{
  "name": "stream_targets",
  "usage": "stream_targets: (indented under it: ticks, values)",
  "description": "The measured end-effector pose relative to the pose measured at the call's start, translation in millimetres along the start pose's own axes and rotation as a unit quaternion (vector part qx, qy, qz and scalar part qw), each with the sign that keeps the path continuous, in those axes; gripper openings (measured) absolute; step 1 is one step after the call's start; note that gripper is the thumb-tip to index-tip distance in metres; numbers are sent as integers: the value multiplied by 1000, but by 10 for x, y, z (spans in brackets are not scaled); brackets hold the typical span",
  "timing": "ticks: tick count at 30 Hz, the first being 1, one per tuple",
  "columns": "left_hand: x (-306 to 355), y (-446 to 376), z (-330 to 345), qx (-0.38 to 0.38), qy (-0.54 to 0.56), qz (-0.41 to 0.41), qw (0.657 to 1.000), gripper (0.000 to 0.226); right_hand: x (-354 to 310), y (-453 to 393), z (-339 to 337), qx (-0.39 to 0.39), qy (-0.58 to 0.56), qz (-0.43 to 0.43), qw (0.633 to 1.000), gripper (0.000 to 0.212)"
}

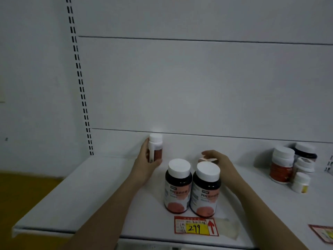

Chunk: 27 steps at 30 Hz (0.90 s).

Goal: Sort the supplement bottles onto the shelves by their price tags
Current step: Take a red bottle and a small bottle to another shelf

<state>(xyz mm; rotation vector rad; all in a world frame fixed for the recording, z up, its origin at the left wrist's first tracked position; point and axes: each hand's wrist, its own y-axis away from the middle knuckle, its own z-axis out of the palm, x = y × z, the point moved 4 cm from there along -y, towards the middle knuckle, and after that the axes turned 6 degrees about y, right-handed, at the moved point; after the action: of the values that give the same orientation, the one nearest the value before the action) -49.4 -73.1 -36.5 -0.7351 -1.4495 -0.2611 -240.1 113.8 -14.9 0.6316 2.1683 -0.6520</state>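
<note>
Left hand: the left hand (146, 164) wraps its fingers and thumb round a slim bottle (155, 147), which stands upright at the far side of the shelf, close to the back panel.
Slim bottle: white cap, white label strip and a reddish lower part; it sits left of and farther back than the two dark bottles.
Right hand: the right hand (215, 159) reaches in over the far side of the right dark bottle, fingers curved over a small object (204, 159) with a pale top. Whether it grips that object or only covers it, I cannot tell; most of the object is hidden.
Dark bottles: the left dark bottle (177, 186) and the right dark bottle (206, 191) stand upright, side by side and touching, between the two forearms, each with a white cap and a white and pink label.
Price tag: a red and yellow price tag (196, 226) reading 299, with a red arrow, lies flat on the shelf just in front of the dark pair.
Shelf: the white shelf (72, 195) runs left to right.
Far right: a cluster of other bottles (292, 165), white-capped, stands well apart from the hands.
Near right edge: a second tag (322, 233) is partly cut off.
</note>
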Motion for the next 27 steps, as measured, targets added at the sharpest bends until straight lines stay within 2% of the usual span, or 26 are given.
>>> stream_targets:
  ticks: [3, 6, 9, 14, 20, 27]
  values:
    - [-16, -6, 7, 26, -22, -11, 999, 80, 7, 61, 57, -19, 29, -24, 999, 24]
    - [-37, -42, -28, 75, -68, -17, 995, 58, 3, 97, 87, -11, 39, -35, 999, 24]
    - [-54, -42, -36, 77, -92, -26, 992, 44, 13, 97, 57, -14, 40, -20, 999, 29]
    - [-61, 14, 2, 58, -70, -40, 995, 50, 26, 130, 46, -15, 32, -14, 999, 19]
    - [-73, 10, -4, 51, -127, -37, 990, 57, 12, 151, 45, 5, 26, -17, 999, 14]
    - [-44, 44, 23, 30, -82, -46, 995, 58, 26, 122, 45, 2, 30, -25, 999, 15]
